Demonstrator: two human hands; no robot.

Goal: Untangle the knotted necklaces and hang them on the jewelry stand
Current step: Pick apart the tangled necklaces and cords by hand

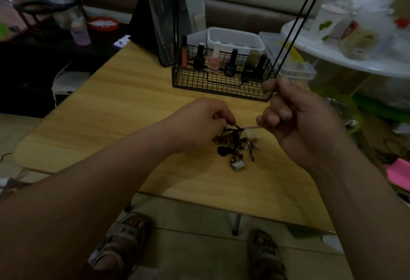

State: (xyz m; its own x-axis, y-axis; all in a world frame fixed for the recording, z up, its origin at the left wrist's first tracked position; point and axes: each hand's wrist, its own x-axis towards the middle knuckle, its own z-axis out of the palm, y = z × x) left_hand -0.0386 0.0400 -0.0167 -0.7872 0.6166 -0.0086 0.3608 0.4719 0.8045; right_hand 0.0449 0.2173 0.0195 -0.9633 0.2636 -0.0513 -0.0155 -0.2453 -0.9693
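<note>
One pale wood-grain table (111,106) carries a black wire basket (199,82). Over mid-table, the left hand (199,122) pinches dark cord atop the tangled necklaces (230,144), whose strands blur together. The right hand (297,119), fingers curled, pinches a taut silver chain (250,127). A squarish metal pendant (238,165) lies lowest.
</note>
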